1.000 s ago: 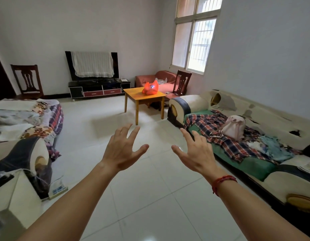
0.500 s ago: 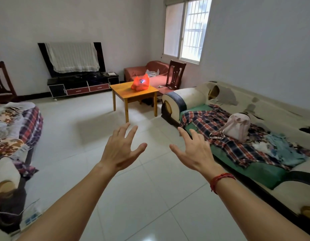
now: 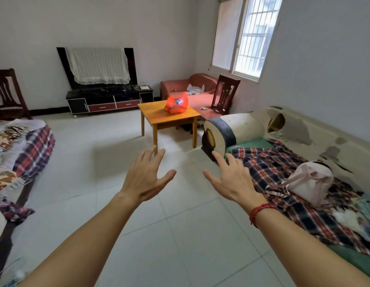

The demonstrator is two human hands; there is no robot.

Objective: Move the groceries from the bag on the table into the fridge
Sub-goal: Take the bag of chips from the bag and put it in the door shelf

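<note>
An orange-red plastic bag (image 3: 176, 105) with something blue showing inside sits on a small wooden table (image 3: 159, 119) across the room. My left hand (image 3: 145, 178) and my right hand (image 3: 231, 181) are stretched out in front of me over the tiled floor, fingers spread and holding nothing. Both hands are well short of the table. A red cord circles my right wrist. No fridge is in view.
A worn sofa (image 3: 300, 146) with a plaid blanket and a pink backpack (image 3: 310, 182) lines the right. Another covered sofa (image 3: 20, 150) sits left. Behind the table stand a dark chair (image 3: 225, 94), a red sofa (image 3: 192, 85) and a TV stand (image 3: 109, 99). White tiled floor lies between.
The view has come nearer to the table and swung, so the bag looks larger and more central. Both hands stay outstretched with fingers spread.
</note>
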